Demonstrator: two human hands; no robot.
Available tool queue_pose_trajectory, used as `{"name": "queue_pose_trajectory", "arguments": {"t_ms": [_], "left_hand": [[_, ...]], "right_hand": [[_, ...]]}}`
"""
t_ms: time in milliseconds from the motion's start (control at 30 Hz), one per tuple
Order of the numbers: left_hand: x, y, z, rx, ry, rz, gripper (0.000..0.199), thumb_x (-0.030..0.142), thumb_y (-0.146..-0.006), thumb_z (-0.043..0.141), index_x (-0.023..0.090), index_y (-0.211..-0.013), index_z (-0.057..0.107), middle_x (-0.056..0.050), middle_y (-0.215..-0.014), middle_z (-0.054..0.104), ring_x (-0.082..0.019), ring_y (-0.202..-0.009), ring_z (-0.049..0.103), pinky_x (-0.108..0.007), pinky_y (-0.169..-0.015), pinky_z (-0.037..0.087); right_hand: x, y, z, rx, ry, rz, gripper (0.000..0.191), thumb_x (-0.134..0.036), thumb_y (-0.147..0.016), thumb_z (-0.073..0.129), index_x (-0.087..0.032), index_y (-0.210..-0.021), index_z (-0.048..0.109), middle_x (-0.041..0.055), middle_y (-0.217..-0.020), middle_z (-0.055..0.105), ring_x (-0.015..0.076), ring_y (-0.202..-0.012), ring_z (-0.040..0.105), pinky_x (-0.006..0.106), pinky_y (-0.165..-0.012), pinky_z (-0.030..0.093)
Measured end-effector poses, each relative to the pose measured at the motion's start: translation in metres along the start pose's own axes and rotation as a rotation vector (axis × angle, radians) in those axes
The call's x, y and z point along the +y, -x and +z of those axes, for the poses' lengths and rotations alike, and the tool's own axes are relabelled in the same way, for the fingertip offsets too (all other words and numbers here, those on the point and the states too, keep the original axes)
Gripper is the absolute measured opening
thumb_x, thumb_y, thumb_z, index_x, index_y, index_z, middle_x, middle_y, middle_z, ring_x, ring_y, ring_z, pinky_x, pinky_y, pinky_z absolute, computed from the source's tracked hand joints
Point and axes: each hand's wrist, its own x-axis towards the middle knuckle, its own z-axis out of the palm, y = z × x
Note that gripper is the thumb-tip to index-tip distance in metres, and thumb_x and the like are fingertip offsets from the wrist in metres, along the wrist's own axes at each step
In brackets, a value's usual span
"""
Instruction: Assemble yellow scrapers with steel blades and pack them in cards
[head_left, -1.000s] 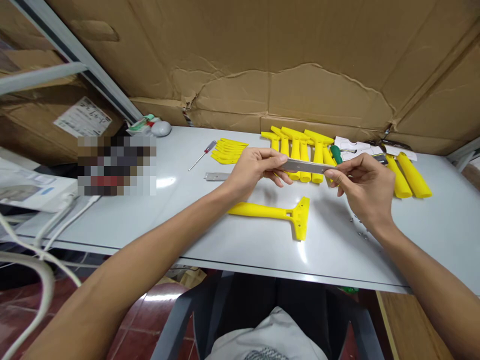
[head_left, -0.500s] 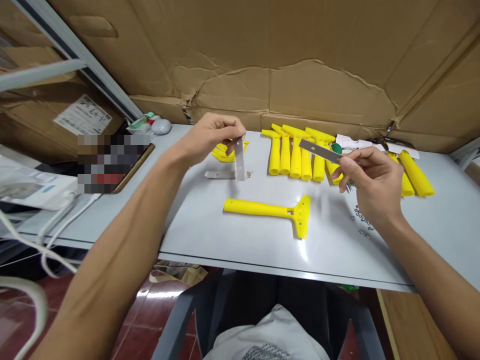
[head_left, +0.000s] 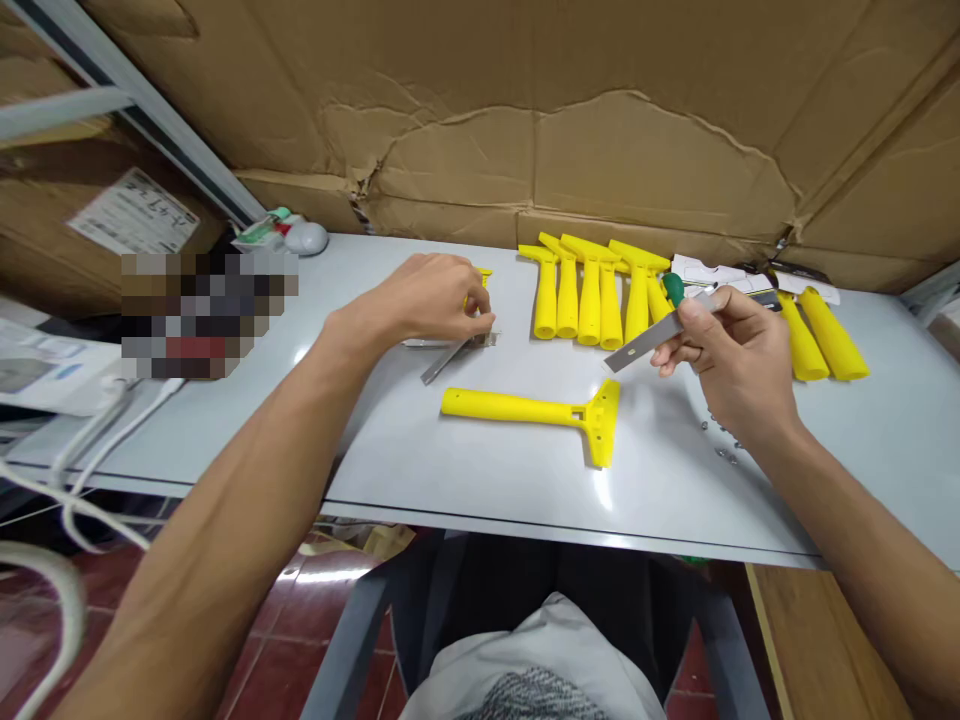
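Note:
My left hand [head_left: 442, 300] is closed in a pinch low over the table, at a thin metal strip [head_left: 442, 363] that slants down to the left from under its fingers. Other flat metal pieces [head_left: 489, 340] lie just beneath those fingertips, partly hidden. My right hand [head_left: 739, 350] holds a flat metal blade [head_left: 641, 343] with a small hole, raised above the table and pointing down to the left. Between the hands and nearer to me lies a yellow scraper handle [head_left: 517, 406], its wide head [head_left: 602, 424] to the right.
Several yellow handles [head_left: 590, 300] stand in a row at the back, with two more [head_left: 832, 335] at the right. Small nuts [head_left: 726, 455] lie by my right wrist. A pixelated phone [head_left: 202, 320], white cables [head_left: 97, 470] and a grey mouse [head_left: 306, 238] are at the left.
My left hand has lowered toward the table, and its strip has gone from hanging upright to slanting. The blade in my right hand has turned, its free end now pointing down.

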Motion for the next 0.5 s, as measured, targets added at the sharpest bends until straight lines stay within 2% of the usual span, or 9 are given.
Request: {"name": "queue_pose_trajectory", "arguments": {"t_ms": [100,167,200,300,400,500], "left_hand": [[0.021,0.005,-0.005,0.187,-0.204,0.046,0.031,0.043,-0.098,0.061,0.021,-0.095,0.083,-0.01,-0.111,0.077,-0.026,-0.101,0.066,-0.035,-0.074,0.043],[0.041,0.006,-0.004,0.327,-0.083,0.096,0.034,0.046,-0.103,0.058,0.022,-0.104,0.083,-0.009,-0.109,0.078,-0.023,-0.096,0.069,-0.034,-0.072,0.046],[0.052,0.007,-0.001,0.355,0.056,0.137,0.034,0.048,-0.103,0.06,0.022,-0.104,0.082,-0.008,-0.103,0.079,-0.02,-0.088,0.069,-0.033,-0.07,0.047],[0.082,0.009,0.012,0.264,0.534,0.234,0.034,0.051,-0.098,0.072,0.019,-0.105,0.081,-0.005,-0.094,0.081,-0.014,-0.072,0.069,-0.026,-0.061,0.051],[0.101,0.012,0.024,0.173,0.802,0.199,0.025,0.042,-0.091,0.082,0.017,-0.098,0.082,-0.003,-0.086,0.08,-0.011,-0.069,0.07,-0.021,-0.062,0.054],[0.107,0.013,0.027,0.097,1.019,0.113,0.024,0.038,-0.086,0.088,0.016,-0.093,0.082,-0.004,-0.082,0.08,-0.011,-0.064,0.07,-0.021,-0.059,0.056]], "right_hand": [[-0.003,0.002,0.002,-0.031,-0.026,-0.005,0.04,-0.045,-0.087,0.088,-0.024,-0.078,0.056,-0.0039,-0.063,0.068,0.016,-0.058,0.075,0.026,-0.051,0.062],[-0.004,0.004,0.003,-0.06,-0.034,-0.004,0.037,-0.043,-0.091,0.085,-0.024,-0.08,0.056,-0.0017,-0.068,0.074,0.0178,-0.065,0.079,0.027,-0.058,0.066],[-0.004,0.005,0.004,-0.073,-0.04,-0.001,0.036,-0.043,-0.092,0.084,-0.024,-0.081,0.056,-0.0006,-0.071,0.076,0.0188,-0.068,0.081,0.028,-0.061,0.067],[-0.002,0.008,0.006,-0.116,-0.067,0.015,0.031,-0.041,-0.094,0.082,-0.024,-0.085,0.058,0.0011,-0.079,0.081,0.0205,-0.077,0.084,0.031,-0.071,0.071],[0.001,0.009,0.007,-0.161,-0.089,0.025,0.025,-0.039,-0.096,0.081,-0.024,-0.091,0.062,0.0009,-0.082,0.082,0.0205,-0.081,0.084,0.032,-0.074,0.071],[0.002,0.009,0.007,-0.164,-0.103,0.021,0.022,-0.038,-0.096,0.081,-0.023,-0.092,0.065,0.0009,-0.08,0.082,0.0197,-0.079,0.083,0.03,-0.07,0.07]]}}
